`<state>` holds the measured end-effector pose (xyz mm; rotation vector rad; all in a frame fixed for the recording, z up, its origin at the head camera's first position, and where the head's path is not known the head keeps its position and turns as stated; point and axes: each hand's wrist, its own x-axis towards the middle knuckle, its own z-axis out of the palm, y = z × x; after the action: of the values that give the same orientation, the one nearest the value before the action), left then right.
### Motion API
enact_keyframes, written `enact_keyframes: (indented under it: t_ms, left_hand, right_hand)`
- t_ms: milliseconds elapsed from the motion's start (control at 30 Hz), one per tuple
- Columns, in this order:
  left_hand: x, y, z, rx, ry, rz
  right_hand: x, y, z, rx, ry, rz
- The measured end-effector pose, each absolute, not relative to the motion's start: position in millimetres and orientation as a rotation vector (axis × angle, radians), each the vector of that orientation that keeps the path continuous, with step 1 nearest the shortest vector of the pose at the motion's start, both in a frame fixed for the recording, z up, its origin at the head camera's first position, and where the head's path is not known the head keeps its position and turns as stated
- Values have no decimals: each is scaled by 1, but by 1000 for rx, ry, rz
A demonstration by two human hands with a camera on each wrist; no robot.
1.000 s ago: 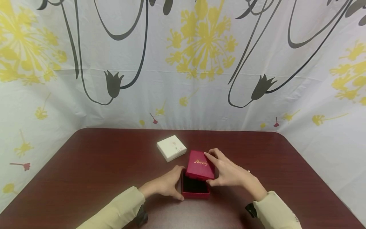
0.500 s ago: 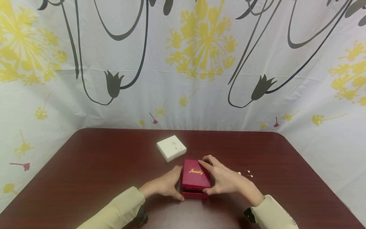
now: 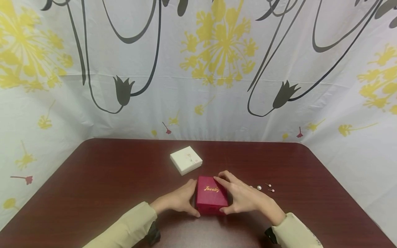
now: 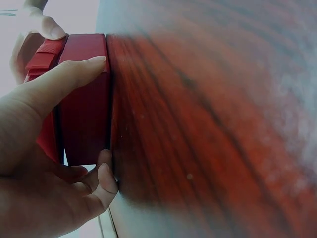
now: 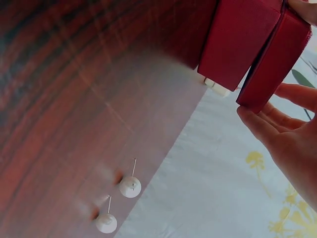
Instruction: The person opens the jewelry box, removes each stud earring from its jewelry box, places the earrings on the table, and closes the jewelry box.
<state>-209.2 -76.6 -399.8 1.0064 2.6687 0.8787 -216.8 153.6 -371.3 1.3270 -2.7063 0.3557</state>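
Note:
A small dark red jewelry box stands near the middle of the table. Its lid, lettered "Jewelry" in gold, lies over the base. In the right wrist view a thin dark gap shows between lid and base, widening at one end. My left hand grips the base from the left side, thumb along the near face in the left wrist view. My right hand holds the lid by its right side, with the thumb at the near edge and the fingers toward the far edge. The box's inside is hidden.
Behind the red box, slightly left, lies a white box with a small printed design. Several pearl stud earrings lie on the table beyond the right hand. A patterned white curtain hangs behind the table's far edge.
The right hand has brought the lid down and toward me, over the base, from a tilted position that left the black interior visible. The left hand has stayed put. Earrings have come into sight.

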Motion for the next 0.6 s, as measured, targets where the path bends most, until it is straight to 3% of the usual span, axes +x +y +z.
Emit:
enact_keyframes:
  t_ms: [600]
  left_hand:
    - [-210,-76,-401,980,2669,888]
  right_hand:
    - [-211,155,-371,1352,-2721,356]
